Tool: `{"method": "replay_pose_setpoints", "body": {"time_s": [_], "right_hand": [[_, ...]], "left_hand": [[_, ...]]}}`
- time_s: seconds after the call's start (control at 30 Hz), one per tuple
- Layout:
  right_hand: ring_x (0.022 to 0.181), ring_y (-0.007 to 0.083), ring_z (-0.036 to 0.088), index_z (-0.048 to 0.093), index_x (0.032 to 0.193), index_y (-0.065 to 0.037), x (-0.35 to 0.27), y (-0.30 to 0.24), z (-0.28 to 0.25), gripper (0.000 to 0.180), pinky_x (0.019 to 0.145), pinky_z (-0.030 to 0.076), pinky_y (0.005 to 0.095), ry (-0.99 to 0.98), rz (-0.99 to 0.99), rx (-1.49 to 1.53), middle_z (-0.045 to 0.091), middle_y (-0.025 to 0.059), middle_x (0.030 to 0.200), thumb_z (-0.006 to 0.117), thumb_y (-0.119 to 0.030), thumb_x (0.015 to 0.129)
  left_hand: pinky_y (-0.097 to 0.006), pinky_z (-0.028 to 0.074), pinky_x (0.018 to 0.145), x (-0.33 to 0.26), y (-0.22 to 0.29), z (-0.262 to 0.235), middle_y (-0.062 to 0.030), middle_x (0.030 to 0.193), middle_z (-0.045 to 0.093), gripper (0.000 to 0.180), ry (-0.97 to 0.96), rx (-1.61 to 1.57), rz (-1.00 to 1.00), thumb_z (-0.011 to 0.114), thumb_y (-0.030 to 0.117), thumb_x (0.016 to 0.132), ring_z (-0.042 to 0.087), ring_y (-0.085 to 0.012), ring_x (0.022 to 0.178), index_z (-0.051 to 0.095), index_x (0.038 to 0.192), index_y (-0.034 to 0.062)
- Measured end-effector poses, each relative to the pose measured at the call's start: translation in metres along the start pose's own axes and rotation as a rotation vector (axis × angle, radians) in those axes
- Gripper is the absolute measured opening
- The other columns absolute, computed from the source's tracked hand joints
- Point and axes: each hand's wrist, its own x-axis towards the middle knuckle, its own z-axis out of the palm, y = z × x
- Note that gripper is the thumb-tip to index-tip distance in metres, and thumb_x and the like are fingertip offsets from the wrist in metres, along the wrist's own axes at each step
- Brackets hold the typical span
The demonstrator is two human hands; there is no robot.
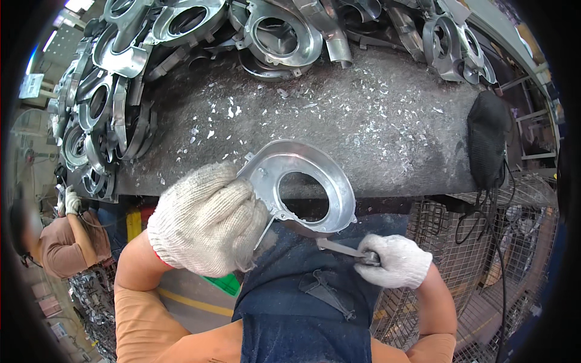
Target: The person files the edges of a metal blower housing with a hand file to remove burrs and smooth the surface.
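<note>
A silvery cast metal housing [336, 175] with a large round opening is held up at the near edge of the bench. My left hand [209, 218], in a white knit glove, is closed round the housing's left side. My right hand [393, 261], gloved too, grips a flat metal scraper-like tool [339, 247]. The tool's blade points left, and its end is just below the housing's lower rim; whether they touch I cannot tell. Most of the tool's handle is hidden in my fingers.
Similar metal housings are heaped along the far side [281, 36] and left side [100, 115] of the grey bench [254, 115]. Metal flakes litter its surface. A black mesh-covered object [488, 139] hangs at the right corner, near wire cages [454, 242]. Another person [72, 242] works at left.
</note>
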Motion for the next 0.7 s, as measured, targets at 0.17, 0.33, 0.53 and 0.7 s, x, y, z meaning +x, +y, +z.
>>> {"method": "replay_pose_setpoints", "body": {"time_s": [0.17, 0.33, 0.53, 0.7], "right_hand": [[0.083, 0.0407, 0.078, 0.068, 0.11, -0.008, -0.003, -0.004, 0.012, 0.028, 0.074, 0.062, 0.0483, 0.09, 0.006, 0.037, 0.078, 0.015, 0.086, 0.076, -0.033, 0.098], [0.075, 0.0351, 0.078, 0.07, 0.105, -0.011, -0.009, -0.018, 0.015, 0.024, 0.069, 0.064, 0.0442, 0.132, -0.062, -0.136, 0.077, 0.0097, 0.081, 0.078, -0.03, 0.095], [0.074, 0.0354, 0.078, 0.072, 0.101, -0.012, -0.011, -0.011, 0.02, 0.019, 0.069, 0.063, 0.046, 0.526, 0.003, -0.116, 0.076, 0.0105, 0.08, 0.081, -0.025, 0.091], [0.074, 0.0371, 0.078, 0.072, 0.099, -0.013, -0.013, -0.02, 0.02, 0.017, 0.068, 0.062, 0.0476, 0.484, -0.039, -0.084, 0.077, 0.0124, 0.083, 0.081, -0.025, 0.092]], "left_hand": [[-0.049, 0.064, 0.092, 0.009, 0.002, -0.006, -0.0039, 0.087, 0.076, 0.042, -0.002, -0.007, -0.026, 0.085, 0.031, 0.057, 0.075, -0.0263, 0.095, 0.082, 0.092, 0.0096], [-0.05, 0.064, 0.088, 0.012, 0.002, -0.002, -0.0041, 0.086, 0.075, 0.035, 0.082, -0.034, -0.085, 0.087, 0.028, 0.06, 0.076, -0.0271, 0.089, 0.081, 0.089, 0.0101], [-0.05, 0.064, 0.087, 0.017, 0.002, -0.002, -0.0041, 0.085, 0.075, 0.029, 0.083, -0.094, -0.166, 0.089, 0.026, 0.064, 0.076, -0.028, 0.088, 0.081, 0.087, 0.0111], [-0.05, 0.062, 0.087, 0.02, -0.001, -0.004, -0.0046, 0.084, 0.075, 0.024, 0.057, -0.016, -0.099, 0.089, 0.026, 0.068, 0.076, -0.029, 0.088, 0.081, 0.086, 0.0127]]}}
